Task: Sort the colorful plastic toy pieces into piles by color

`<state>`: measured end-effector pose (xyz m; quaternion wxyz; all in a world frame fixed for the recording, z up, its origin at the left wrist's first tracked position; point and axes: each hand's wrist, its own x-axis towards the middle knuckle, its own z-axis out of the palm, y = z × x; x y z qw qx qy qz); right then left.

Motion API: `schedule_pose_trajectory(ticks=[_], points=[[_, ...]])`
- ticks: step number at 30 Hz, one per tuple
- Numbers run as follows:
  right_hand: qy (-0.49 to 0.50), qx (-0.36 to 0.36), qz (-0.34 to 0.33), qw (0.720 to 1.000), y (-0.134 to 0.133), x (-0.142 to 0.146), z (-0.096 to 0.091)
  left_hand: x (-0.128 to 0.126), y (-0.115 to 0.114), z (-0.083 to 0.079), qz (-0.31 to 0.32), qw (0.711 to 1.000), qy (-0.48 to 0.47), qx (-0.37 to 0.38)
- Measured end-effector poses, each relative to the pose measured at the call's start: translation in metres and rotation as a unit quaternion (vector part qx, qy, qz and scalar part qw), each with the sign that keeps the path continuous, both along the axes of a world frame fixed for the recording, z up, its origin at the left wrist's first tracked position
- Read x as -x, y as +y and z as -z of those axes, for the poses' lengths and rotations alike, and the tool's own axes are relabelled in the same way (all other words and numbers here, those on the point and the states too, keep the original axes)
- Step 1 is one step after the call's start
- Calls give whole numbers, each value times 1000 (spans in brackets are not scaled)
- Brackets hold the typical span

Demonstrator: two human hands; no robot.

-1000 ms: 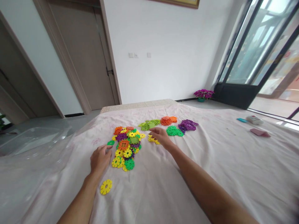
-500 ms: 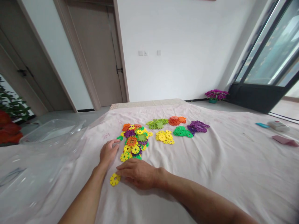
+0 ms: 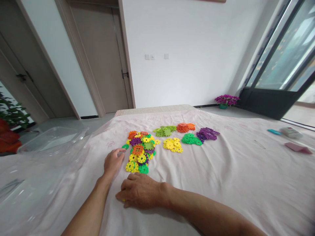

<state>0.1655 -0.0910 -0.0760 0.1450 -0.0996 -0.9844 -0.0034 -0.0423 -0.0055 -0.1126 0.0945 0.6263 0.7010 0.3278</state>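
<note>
The cloth (image 3: 221,183) underlies all the pieces, probably chosen because it keeps flat plastic from sliding; the left side of the cloth is hard to trace through the clear plastic (image 3: 36,193), which the frame edge cuts off. The right hand (image 3: 140,190) lies palm down nearest the person, its fingers curled inward. The mixed heap (image 3: 138,150) sits between the hands, seemingly so both can reach it; its lower layers are buried. The left hand (image 3: 114,163) rests just beside it, grip loosely open. Beyond stand the purple heap (image 3: 207,133), light green heap (image 3: 164,131), dark green heap (image 3: 190,139), yellow heap (image 3: 173,144) and orange heap (image 3: 183,127), spaced apart, apparently to keep colours separate. The green piece (image 3: 125,147) lies at the left fingertips; contact is unclear. The yellow piece (image 3: 123,199) shows only a sliver under the right hand, so whether that grip has closed on it I cannot tell.
</note>
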Motion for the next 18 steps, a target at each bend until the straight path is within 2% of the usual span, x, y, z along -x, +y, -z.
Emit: schedule_pose_trajectory(ticks=[6, 9, 11, 14, 18], points=[[26, -20, 25, 999, 8, -4, 3, 0, 1, 2, 2, 1000, 13, -3], [86, 29, 106, 990, 24, -17, 3, 0, 1, 1, -2, 1000, 15, 7], [141, 67, 186, 970, 40, -32, 2, 0, 0, 0, -7, 1000, 16, 14], [216, 110, 314, 918, 69, -61, 1, 0, 0, 0, -7, 1000, 23, 16], [259, 105, 437, 855, 102, -102, 0, 0, 0, 0, -7, 999, 30, 17]])
